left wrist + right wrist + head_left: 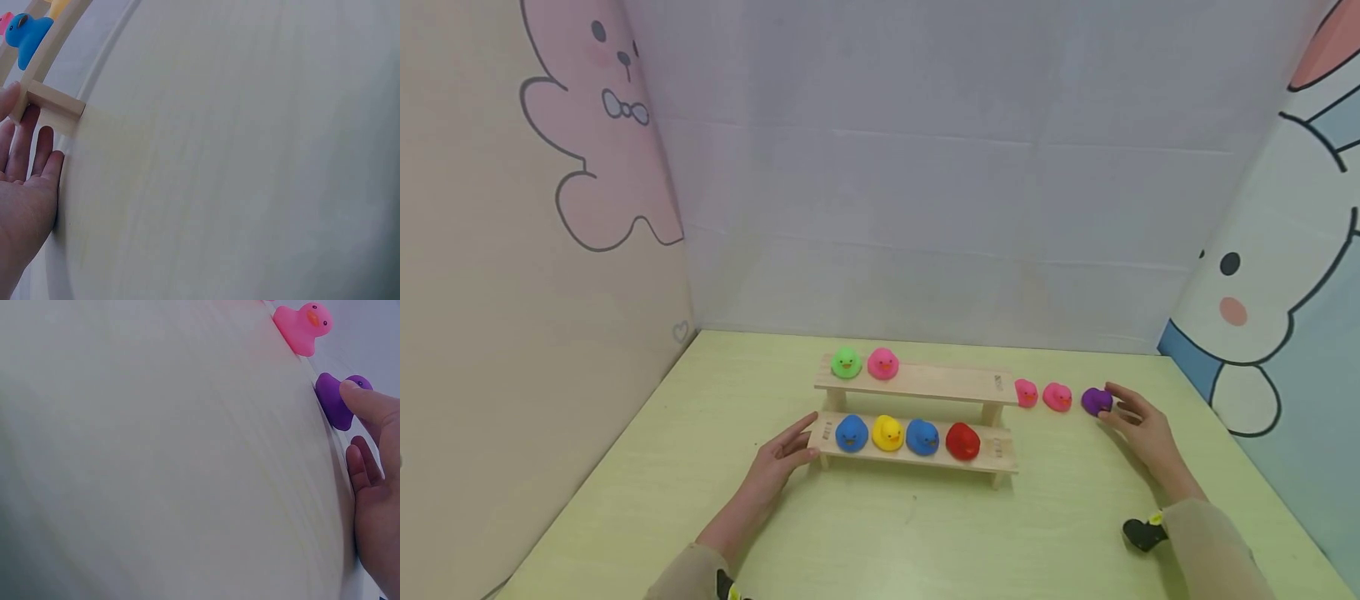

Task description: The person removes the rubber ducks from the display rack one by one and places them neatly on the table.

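Note:
A two-tier wooden shelf (pixel 936 382) stands mid-table. My left hand (pixel 784 454) holds the left end of its lower step, thumb and fingers on either side of the board (pixel 44 65). On that step sit a blue rubber duck (pixel 852 434), a yellow duck (pixel 888 434), a second blue duck (pixel 922 437) and a red duck (pixel 962 442). A green duck (pixel 846 363) and a pink duck (pixel 883 364) are on the upper step. At the right, my right hand (pixel 1141 427) grips a purple duck (pixel 334 406) at the tabletop, thumb against its side.
Two more pink ducks, one (pixel 1027 393) by the shelf's right end and one (pixel 1057 397) farther right, rest on the pale table (pixel 880 550). A white curtain (pixel 925 183) closes off the back. Walls with cartoon animals flank both sides.

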{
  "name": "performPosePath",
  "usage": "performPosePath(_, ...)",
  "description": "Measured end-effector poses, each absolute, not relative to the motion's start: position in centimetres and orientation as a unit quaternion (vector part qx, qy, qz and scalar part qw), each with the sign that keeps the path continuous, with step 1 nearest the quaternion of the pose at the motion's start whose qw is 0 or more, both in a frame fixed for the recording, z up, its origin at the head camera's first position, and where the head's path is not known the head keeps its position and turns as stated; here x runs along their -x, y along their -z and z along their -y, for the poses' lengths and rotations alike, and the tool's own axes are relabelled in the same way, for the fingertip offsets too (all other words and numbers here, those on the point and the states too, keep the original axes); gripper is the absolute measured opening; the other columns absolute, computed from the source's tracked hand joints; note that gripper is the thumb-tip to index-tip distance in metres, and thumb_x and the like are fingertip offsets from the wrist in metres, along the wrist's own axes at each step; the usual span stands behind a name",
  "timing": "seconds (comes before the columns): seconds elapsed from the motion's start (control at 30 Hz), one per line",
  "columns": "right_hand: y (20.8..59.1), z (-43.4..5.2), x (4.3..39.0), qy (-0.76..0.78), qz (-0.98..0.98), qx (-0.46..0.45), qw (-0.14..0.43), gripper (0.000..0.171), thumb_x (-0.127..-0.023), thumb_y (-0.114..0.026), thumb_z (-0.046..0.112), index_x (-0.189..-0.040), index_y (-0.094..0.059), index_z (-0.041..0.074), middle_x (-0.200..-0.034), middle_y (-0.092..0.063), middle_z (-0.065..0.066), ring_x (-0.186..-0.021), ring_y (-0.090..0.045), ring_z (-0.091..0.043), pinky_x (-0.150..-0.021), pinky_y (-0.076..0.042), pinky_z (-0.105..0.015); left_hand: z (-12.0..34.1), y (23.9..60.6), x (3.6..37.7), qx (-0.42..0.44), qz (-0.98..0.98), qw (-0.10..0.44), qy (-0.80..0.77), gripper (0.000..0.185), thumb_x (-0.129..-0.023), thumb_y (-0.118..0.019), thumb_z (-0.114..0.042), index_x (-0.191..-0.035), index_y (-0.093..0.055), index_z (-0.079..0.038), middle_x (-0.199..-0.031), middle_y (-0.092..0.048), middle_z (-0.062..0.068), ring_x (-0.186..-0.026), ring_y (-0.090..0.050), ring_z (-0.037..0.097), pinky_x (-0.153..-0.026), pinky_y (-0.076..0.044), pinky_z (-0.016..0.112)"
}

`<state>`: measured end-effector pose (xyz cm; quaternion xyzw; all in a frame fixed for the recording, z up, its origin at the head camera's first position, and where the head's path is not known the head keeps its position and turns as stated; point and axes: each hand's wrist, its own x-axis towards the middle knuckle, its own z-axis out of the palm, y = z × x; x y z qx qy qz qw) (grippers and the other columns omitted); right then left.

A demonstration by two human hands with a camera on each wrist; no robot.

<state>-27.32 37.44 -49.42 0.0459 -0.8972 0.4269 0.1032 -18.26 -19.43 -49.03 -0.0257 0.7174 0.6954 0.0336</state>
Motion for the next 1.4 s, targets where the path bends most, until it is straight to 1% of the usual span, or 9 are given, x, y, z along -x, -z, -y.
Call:
performPosePath(0.27, 49.3, -37.3, 27.2, -0.433, 0.894, -0.049, 0.102, 0.061, -0.092, -0.058, 0.033, -0.143, -0.036, 0.007, -0.142, -0.039, -0.023, -0.119, -0.038, -0.037, -0.078, -0.031, 0.003, 19.5, 49.1, 18.3, 0.024, -0.720, 0.036, -0.693, 0.058, -0.085, -0.068, -0.016, -0.138, -0.048, -0.025, -0.128, -0.058, 0.010, -0.121, -0.051, 0.022, -0.107, -0.027, 0.047)
performPosePath(0.53, 49.3, -36.8, 27.5, -0.432, 0.892, -0.056, 0.123, 0.061, -0.091, -0.060, 0.031, -0.141, -0.038, 0.005, -0.139, -0.043, -0.023, -0.116, -0.039, -0.026, -0.081, -0.032, -0.002, 19.5, 49.1, 18.1, 0.026, -0.719, 0.034, -0.694, 0.059, -0.085, -0.068, -0.018, -0.139, -0.047, -0.023, -0.126, -0.059, 0.009, -0.119, -0.051, 0.020, -0.108, -0.026, 0.049)
performPosePath(0.6, 48.9, -36.3, 27.7, -0.427, 0.893, -0.057, 0.133, 0.060, -0.092, -0.060, 0.030, -0.141, -0.038, 0.004, -0.139, -0.043, -0.023, -0.119, -0.038, -0.031, -0.089, -0.036, -0.013, 19.5, 49.1, 18.1, 0.028, -0.720, 0.035, -0.693, 0.058, -0.084, -0.069, -0.019, -0.138, -0.047, -0.024, -0.126, -0.059, 0.009, -0.119, -0.052, 0.019, -0.108, -0.026, 0.049)
performPosePath(0.67, 48.2, -35.6, 28.1, -0.429, 0.889, -0.060, 0.149, 0.058, -0.092, -0.061, 0.027, -0.140, -0.039, 0.003, -0.139, -0.042, -0.024, -0.122, -0.037, -0.037, -0.097, -0.037, -0.031, 19.5, 49.2, 18.1, 0.026, -0.721, 0.034, -0.692, 0.058, -0.084, -0.069, -0.020, -0.138, -0.047, -0.025, -0.127, -0.059, 0.009, -0.120, -0.051, 0.020, -0.108, -0.026, 0.049)
performPosePath(0.73, 47.2, -34.7, 28.7, -0.435, 0.882, -0.068, 0.167, 0.057, -0.091, -0.062, 0.024, -0.139, -0.041, 0.003, -0.139, -0.043, -0.024, -0.124, -0.035, -0.041, -0.098, -0.034, -0.050, 19.6, 49.2, 18.2, 0.026, -0.720, 0.033, -0.693, 0.058, -0.084, -0.069, -0.020, -0.138, -0.047, -0.024, -0.127, -0.058, 0.010, -0.121, -0.051, 0.021, -0.108, -0.026, 0.049)
performPosePath(0.8, 46.1, -33.7, 29.3, -0.445, 0.874, -0.083, 0.179, 0.057, -0.090, -0.063, 0.023, -0.139, -0.041, 0.003, -0.139, -0.042, -0.024, -0.125, -0.034, -0.043, -0.096, -0.030, -0.061, 19.6, 49.2, 18.2, 0.022, -0.720, 0.032, -0.692, 0.059, -0.084, -0.068, -0.020, -0.139, -0.047, -0.024, -0.127, -0.058, 0.011, -0.121, -0.050, 0.022, -0.108, -0.025, 0.049)
performPosePath(0.97, 43.4, -30.7, 30.4, -0.456, 0.860, -0.125, 0.190, 0.056, -0.089, -0.066, 0.021, -0.139, -0.044, 0.008, -0.140, -0.045, -0.018, -0.127, -0.035, -0.039, -0.098, -0.030, -0.060, 19.5, 49.2, 18.3, 0.025, -0.714, 0.036, -0.698, 0.057, -0.083, -0.069, -0.019, -0.137, -0.049, -0.026, -0.126, -0.059, 0.009, -0.121, -0.051, 0.021, -0.109, -0.025, 0.049)
performPosePath(1.2, 38.6, -25.0, 29.5, -0.495, 0.831, -0.175, 0.186, 0.052, -0.085, -0.068, 0.008, -0.134, -0.049, 0.003, -0.136, -0.049, -0.016, -0.122, -0.041, -0.031, -0.097, -0.035, -0.049, 19.5, 49.4, 18.3, 0.026, -0.713, 0.034, -0.700, 0.057, -0.083, -0.069, -0.019, -0.136, -0.050, -0.026, -0.125, -0.060, 0.008, -0.120, -0.051, 0.021, -0.108, -0.025, 0.049)
performPosePath(1.4, 36.0, -20.3, 28.7, -0.525, 0.804, -0.219, 0.173, 0.051, -0.086, -0.066, 0.004, -0.133, -0.048, 0.000, -0.135, -0.048, -0.019, -0.121, -0.040, -0.032, -0.098, -0.034, -0.056, 19.5, 49.4, 18.3, 0.022, -0.720, 0.032, -0.693, 0.059, -0.084, -0.069, -0.020, -0.138, -0.047, -0.024, -0.126, -0.059, 0.009, -0.118, -0.053, 0.018, -0.107, -0.026, 0.050)
